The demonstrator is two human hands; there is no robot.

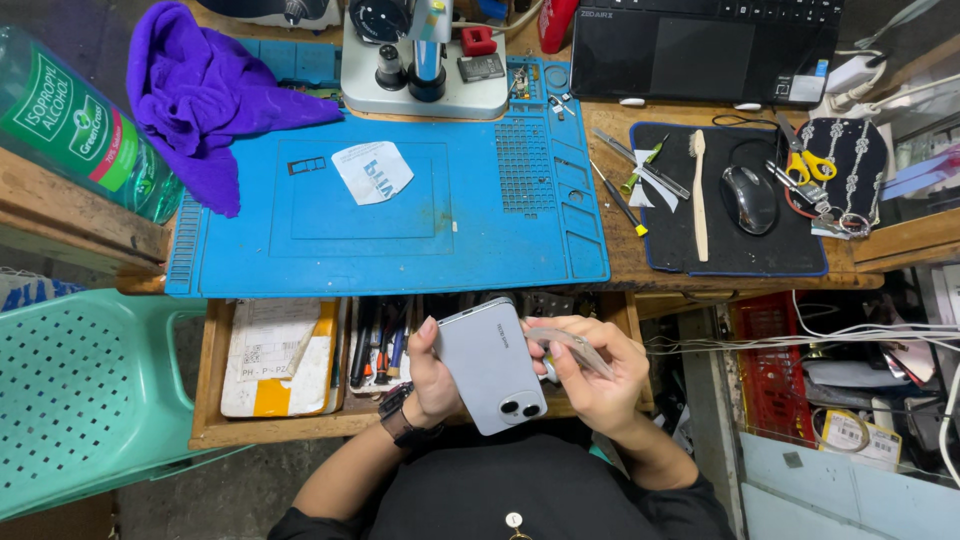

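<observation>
I see the pale lilac-grey smartphone (490,365), back up with two camera lenses, held over the open drawer (210,400). My left hand (432,378) grips its edge; my right hand (595,375) pinches a thin translucent strip (572,346).

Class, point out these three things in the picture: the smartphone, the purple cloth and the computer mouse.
smartphone (488,362), head view, middle of its back
purple cloth (205,95), head view, centre folds
computer mouse (749,198), head view, top shell
</observation>
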